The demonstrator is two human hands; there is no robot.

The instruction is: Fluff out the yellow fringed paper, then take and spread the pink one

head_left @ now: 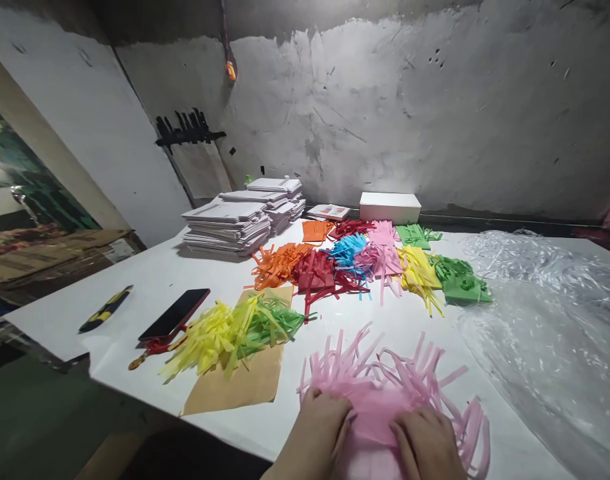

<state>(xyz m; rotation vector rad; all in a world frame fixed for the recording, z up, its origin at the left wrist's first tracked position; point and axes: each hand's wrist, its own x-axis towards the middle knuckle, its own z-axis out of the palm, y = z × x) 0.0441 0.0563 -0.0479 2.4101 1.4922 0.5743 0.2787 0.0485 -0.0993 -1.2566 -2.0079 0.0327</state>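
Note:
A pink fringed sheet of tissue paper (pixel 372 417) lies at the table's front edge, its cut strips spreading away from me and to the right. My left hand (pixel 322 423) holds the sheet's left side with curled fingers. On the other side, my right hand (pixel 425 437) pinches the same sheet, thumb and fingers drawn together. Smooth uncut paper shows between the two hands. To the left, yellow fringed tissue paper (pixel 205 337) and green fringed tissue paper (pixel 269 327) rest on a brown paper sheet (pixel 229 393).
Folded fringed bundles in several colours, including a dark red one (pixel 315 270), lie mid-table. Behind them are stacked white boards (pixel 227 227) and a white box (pixel 389 207). At left lie a phone (pixel 175 317) and a cutter (pixel 106 310). Clear plastic (pixel 549 373) covers the right side.

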